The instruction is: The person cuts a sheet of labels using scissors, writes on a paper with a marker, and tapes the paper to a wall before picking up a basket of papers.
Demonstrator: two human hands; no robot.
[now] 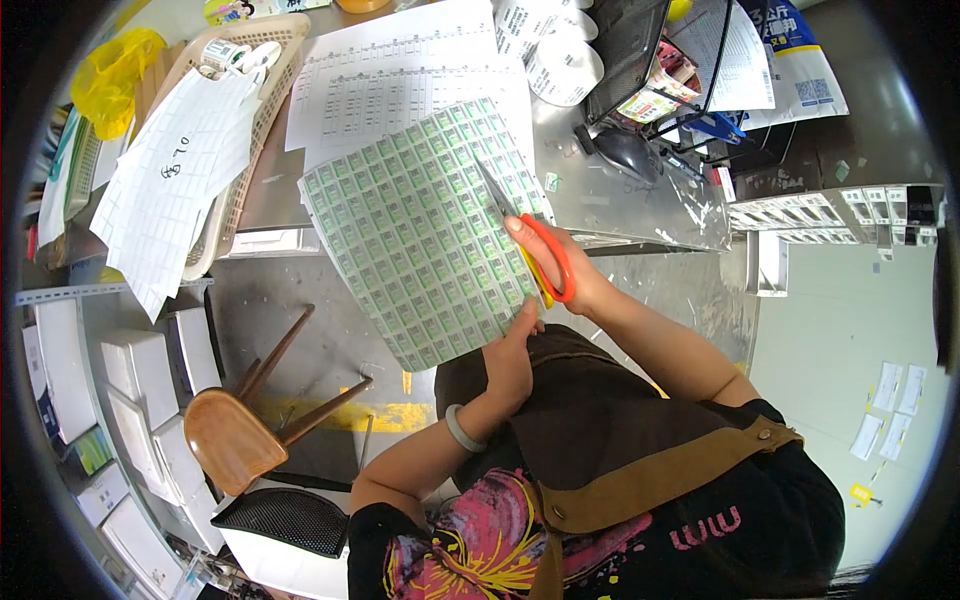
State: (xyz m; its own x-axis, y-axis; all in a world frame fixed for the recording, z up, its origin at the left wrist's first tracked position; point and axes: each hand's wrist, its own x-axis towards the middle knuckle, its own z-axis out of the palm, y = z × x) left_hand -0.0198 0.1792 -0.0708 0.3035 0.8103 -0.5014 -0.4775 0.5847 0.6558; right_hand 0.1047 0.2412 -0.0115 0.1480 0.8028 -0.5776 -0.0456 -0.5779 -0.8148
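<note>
A large sheet of small green-and-white printed labels (415, 235) is held up at a slant over the table's front edge. My left hand (512, 362), below a pale bracelet, is closed on the sheet's lower right corner, thumb on top. My right hand (572, 262) is wrapped round a pair of scissors (550, 255) with orange-red and yellow handles. The grey blades lie over the right part of the label sheet, pointing up and to the left. Part of the right hand's fingers is hidden behind the handles and the sheet.
Printed papers (390, 65) lie on the metal table (620, 205) behind the sheet. White label rolls (565, 70), a black wire organizer (625, 75) and a computer mouse (625, 152) stand right of them. Left is a beige basket (265, 130) with cut sheets. A wooden stool (232, 440) stands below.
</note>
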